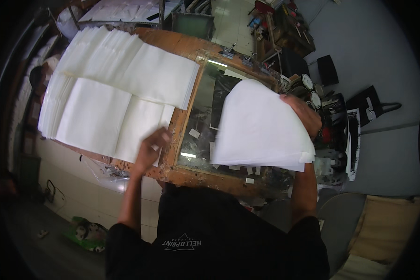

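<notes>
My right hand [304,113] grips a curved stack of white sheets [261,128] by its right edge and holds it above a glass panel [203,116] set in a worn wooden frame [179,119]. My left hand [151,150] hovers over the frame's left rail with its fingers loosely bent, close to the corner of white sheets [107,100] spread in fanned piles over the left of the table. It holds nothing that I can see.
Small paper scraps lie on the glass. Tools, round tins and dark clutter [322,105] crowd the table's right end. A black bag [371,107] lies on the grey floor at right. Tiled floor and a green item [86,231] show at lower left.
</notes>
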`<state>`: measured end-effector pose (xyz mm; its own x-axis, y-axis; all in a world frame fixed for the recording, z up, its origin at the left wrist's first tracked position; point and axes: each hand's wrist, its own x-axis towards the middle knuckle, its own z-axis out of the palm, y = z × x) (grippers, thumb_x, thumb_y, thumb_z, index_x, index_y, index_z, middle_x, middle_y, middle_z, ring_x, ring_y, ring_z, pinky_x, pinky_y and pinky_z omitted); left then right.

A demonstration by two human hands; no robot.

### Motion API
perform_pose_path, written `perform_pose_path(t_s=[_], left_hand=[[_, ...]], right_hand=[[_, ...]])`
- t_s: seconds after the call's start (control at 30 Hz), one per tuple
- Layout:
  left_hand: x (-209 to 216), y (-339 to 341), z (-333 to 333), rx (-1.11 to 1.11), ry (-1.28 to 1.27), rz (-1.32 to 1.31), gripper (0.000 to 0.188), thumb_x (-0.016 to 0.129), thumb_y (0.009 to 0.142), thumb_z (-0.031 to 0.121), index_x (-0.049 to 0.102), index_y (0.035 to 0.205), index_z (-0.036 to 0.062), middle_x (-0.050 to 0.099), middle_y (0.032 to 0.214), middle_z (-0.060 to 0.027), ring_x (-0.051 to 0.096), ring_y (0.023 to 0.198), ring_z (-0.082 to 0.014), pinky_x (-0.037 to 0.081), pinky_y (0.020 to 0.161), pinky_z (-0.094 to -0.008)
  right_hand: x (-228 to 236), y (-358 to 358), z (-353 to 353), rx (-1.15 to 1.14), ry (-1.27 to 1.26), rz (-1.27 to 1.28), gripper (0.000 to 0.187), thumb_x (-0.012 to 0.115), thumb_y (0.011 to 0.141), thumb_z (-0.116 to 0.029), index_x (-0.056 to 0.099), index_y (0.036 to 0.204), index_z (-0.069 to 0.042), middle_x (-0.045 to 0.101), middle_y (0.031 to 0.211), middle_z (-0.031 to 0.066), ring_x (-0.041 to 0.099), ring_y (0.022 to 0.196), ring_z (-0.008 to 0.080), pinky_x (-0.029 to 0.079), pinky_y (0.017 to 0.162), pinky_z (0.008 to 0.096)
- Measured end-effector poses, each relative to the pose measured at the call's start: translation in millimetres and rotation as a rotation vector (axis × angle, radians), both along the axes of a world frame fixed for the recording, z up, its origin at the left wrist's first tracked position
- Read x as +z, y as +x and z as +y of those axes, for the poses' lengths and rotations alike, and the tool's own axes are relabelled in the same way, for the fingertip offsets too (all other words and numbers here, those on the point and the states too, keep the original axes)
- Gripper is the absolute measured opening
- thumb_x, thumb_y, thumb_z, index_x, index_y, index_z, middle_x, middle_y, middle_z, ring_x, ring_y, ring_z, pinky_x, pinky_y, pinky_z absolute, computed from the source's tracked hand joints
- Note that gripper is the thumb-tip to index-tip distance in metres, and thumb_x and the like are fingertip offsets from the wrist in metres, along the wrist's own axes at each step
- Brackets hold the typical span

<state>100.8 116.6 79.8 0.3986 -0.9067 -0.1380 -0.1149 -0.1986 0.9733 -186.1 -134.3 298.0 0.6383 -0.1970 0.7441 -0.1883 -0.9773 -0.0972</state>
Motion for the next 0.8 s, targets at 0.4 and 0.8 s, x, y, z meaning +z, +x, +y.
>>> perform_pose_path(t_s=[0.4, 0.8], left_hand=[[121.6, -130.2, -143.8, -0.354, -0.270, -0.241, 0.064, 0.044, 0.107, 0.038, 0.035, 0.151, -0.0078, 0.043, 0.153, -0.0279, 0.040, 0.145, -0.0361, 0.032, 0.119, -0.0435], [47.0, -103.5, -62.7, 0.496, -0.776, -0.300, 0.061, 0.057, 0.102, 0.034, 0.038, 0.151, 0.0013, 0.043, 0.134, -0.0211, 0.039, 0.125, -0.0377, 0.028, 0.106, -0.0518]], right_hand=[[59.2, 25.2, 12.8, -0.022, -0.028, 0.062, 0.031, 0.072, 0.080, -0.005, 0.072, 0.108, 0.007, 0.074, 0.106, 0.0198, 0.074, 0.093, 0.0259, 0.059, 0.083, 0.0311], [106.5, 32.6, 46.8, -0.428, 0.010, 0.220, 0.030, 0.073, 0.080, 0.001, 0.074, 0.110, -0.003, 0.075, 0.096, 0.0167, 0.075, 0.085, 0.0284, 0.056, 0.074, 0.0337]])
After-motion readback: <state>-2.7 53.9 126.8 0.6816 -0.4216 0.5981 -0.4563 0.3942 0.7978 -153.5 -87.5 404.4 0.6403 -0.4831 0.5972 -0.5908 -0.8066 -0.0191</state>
